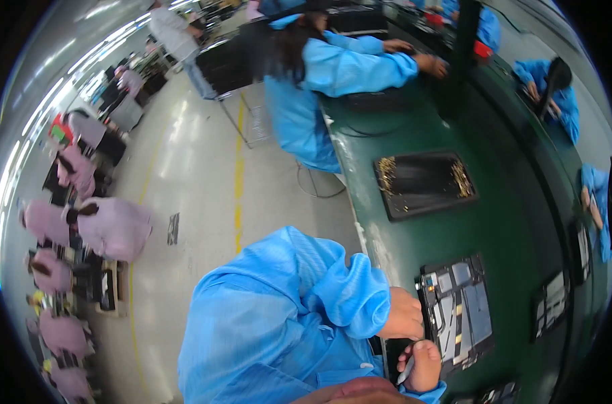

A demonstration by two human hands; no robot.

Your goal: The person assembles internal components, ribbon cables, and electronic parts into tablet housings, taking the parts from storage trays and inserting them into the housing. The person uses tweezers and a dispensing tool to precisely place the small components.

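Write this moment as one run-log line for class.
left hand: beside dark-framed unit | right hand: holding pale item | black tray: gold-coloured pieces inside

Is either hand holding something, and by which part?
The right hand appears to hold a pale, slim thing; which part cannot be told. The left hand is by the device; whether it grips anything is unclear.

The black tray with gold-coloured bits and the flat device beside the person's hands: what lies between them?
In the head view, only green bench top lies between the black tray and the flat device.
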